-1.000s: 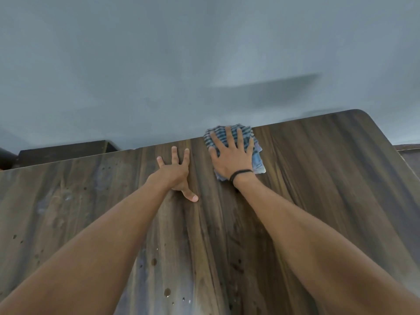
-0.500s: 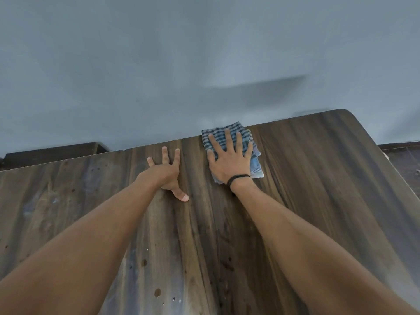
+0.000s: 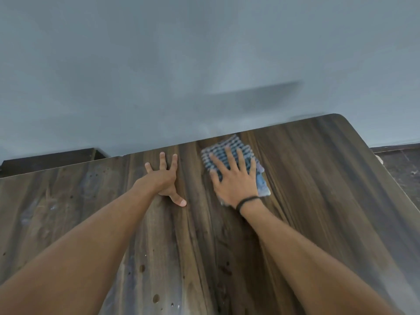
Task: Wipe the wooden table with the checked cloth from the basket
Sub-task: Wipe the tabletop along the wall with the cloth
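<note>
The folded blue-and-white checked cloth (image 3: 227, 148) lies flat near the far edge of the dark wooden table (image 3: 318, 189). My right hand (image 3: 234, 180) presses down on it with fingers spread and straight; a black band circles that wrist. To the left of the cloth my left hand (image 3: 164, 176) rests flat on the bare wood, fingers straight, thumb pointing back toward me. The basket is out of view.
A grey wall (image 3: 204, 64) rises directly behind the table's far edge. The table's rounded far right corner (image 3: 338, 117) is close to the cloth. A dark piece of furniture (image 3: 50, 159) stands beyond the far left edge. Small dark spots mark the near wood.
My right hand has slid the cloth slightly back from the far edge and to the right. My left hand stays planted in place.
</note>
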Available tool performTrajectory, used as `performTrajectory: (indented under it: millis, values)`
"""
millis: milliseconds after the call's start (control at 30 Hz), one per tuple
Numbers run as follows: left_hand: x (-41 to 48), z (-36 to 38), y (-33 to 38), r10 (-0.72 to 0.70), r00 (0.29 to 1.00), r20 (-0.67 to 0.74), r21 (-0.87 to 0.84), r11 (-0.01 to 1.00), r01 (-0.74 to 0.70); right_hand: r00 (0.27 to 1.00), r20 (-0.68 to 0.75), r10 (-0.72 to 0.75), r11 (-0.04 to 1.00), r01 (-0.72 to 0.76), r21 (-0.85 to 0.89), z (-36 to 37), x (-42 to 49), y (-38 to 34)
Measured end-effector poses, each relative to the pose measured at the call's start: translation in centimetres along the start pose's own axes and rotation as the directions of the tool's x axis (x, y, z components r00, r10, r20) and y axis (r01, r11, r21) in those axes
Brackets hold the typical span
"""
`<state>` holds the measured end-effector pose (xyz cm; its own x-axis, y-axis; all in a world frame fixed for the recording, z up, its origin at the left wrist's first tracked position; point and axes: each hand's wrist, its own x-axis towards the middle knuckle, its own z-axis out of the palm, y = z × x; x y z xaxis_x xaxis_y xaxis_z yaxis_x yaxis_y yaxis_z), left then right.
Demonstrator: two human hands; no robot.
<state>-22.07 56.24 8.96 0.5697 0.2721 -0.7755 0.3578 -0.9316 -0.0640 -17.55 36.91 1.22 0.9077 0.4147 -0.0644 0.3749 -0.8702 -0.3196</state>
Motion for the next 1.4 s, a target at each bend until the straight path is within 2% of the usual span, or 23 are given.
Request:
performTrajectory:
  millis: [67,167,233,333,367,467,533,633,800,933,1067,1100,1167,1233,1333,1400]
  values:
    - [0.2,0.1,0.1,-0.009,1.0,-0.002,0.008,1.0,0.009,0.996,0.029,0.084,0.996,-0.084,-0.007,-0.5,2.4,-1.2]
    - [0.6,-0.1,0.2,-0.006,1.0,0.014,0.023,1.0,0.006,1.0,-0.013,-0.015,0.999,0.014,-0.031,0.6,0.5,-1.6]
    - [0.5,-0.3,0.2,-0.012,1.0,0.015,0.034,0.999,0.011,0.999,-0.007,-0.032,0.999,0.032,-0.025,0.5,-0.1,-1.0]
    - [0.4,-0.2,0.2,-0.024,1.0,0.016,0.045,0.999,0.023,0.996,0.016,0.093,0.995,-0.094,0.033,-0.3,3.3,-2.2]
    - [0.4,-0.2,0.2,-0.024,1.0,0.015,0.046,0.999,0.023,0.996,0.022,0.088,0.996,-0.089,0.015,-0.2,3.4,-3.0]
    - [0.4,-0.2,0.2,-0.022,1.0,0.018,0.052,0.998,0.021,0.997,-0.034,-0.069,0.998,0.069,-0.003,1.3,0.0,-3.3]
    - [0.6,-0.2,0.1,-0.021,1.0,0.023,0.043,0.999,0.02,0.997,-0.044,-0.064,0.998,0.064,0.01,0.9,0.0,-2.3]
    - [0.8,-0.1,0.0,-0.038,0.999,0.028,0.036,0.999,0.037,0.999,0.008,0.049,0.999,-0.049,0.015,0.2,4.1,-3.2]
    - [0.7,0.0,0.0,-0.015,1.0,0.015,0.012,1.0,0.015,0.995,-0.004,-0.101,0.995,0.101,-0.027,0.9,1.0,-2.1]
    - [0.8,0.1,-0.2,-0.014,1.0,0.011,-0.008,1.0,0.014,0.997,0.039,0.059,0.998,-0.059,-0.01,-0.8,4.3,-1.6]
    - [0.9,0.0,-0.2,-0.001,1.0,0.014,0.0,1.0,0.001,0.996,-0.037,-0.086,0.996,0.085,-0.027,0.6,-2.0,-0.7]
    - [0.9,0.1,-0.2,-0.004,1.0,0.013,0.003,1.0,0.004,0.996,-0.036,-0.076,0.996,0.075,-0.042,0.5,-2.8,0.1]
    - [1.0,0.2,-0.3,-0.01,1.0,0.013,0.013,1.0,0.009,0.999,-0.034,0.042,0.999,-0.043,-0.024,-0.1,-1.5,0.9]
    - [1.2,0.1,-0.4,-0.011,1.0,0.015,0.01,1.0,0.011,0.996,-0.015,0.091,0.996,-0.091,-0.025,-0.3,-1.4,-0.5]
    - [1.6,0.2,-0.7,-0.003,1.0,0.017,0.015,1.0,0.003,0.997,-0.044,-0.06,0.998,0.059,-0.022,0.7,-6.7,-0.7]
    - [1.7,0.3,-0.8,-0.002,1.0,0.004,0.031,1.0,0.002,0.999,-0.032,-0.037,0.998,0.036,-0.048,0.1,-8.3,1.2]
